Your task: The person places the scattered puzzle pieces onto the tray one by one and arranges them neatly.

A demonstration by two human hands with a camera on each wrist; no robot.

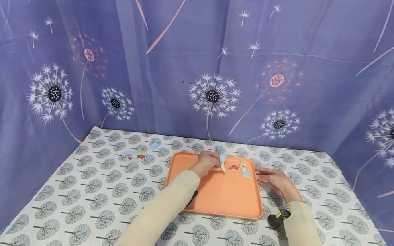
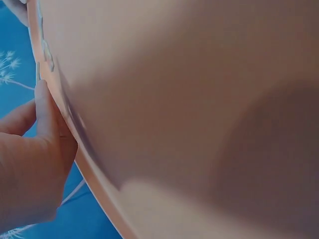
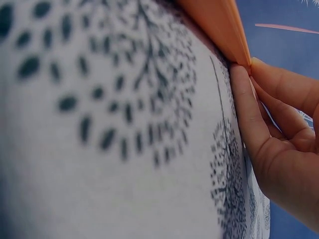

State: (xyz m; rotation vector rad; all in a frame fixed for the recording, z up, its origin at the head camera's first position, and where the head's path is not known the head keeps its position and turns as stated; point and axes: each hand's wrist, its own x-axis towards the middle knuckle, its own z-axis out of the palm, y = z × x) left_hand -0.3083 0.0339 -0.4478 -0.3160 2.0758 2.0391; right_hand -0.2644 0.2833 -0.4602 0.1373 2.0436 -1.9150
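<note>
Over the far part of the orange tray (image 1: 227, 196), my left hand (image 1: 208, 162) pinches a thin, flat puzzle piece (image 1: 222, 162), printed light blue and yellow-green. The left wrist view shows that piece (image 2: 38, 70) edge-on at the fingertips. Just to its right on the tray are a red and yellow piece (image 1: 234, 167) and a light blue and yellow piece (image 1: 246, 171). Beside the tray's far right corner, my right hand (image 1: 277, 181) touches the outer rim with extended fingers. Thumb and fingertips (image 3: 240, 79) meet the tray's edge (image 3: 232, 37) in the right wrist view.
Left of the tray, several overlapping printed pieces (image 1: 133, 155) lie on the tree-patterned tablecloth (image 1: 83, 207). A single light blue piece (image 1: 154, 145) is farther back. Behind the table hangs a purple dandelion-print curtain (image 1: 171, 96).
</note>
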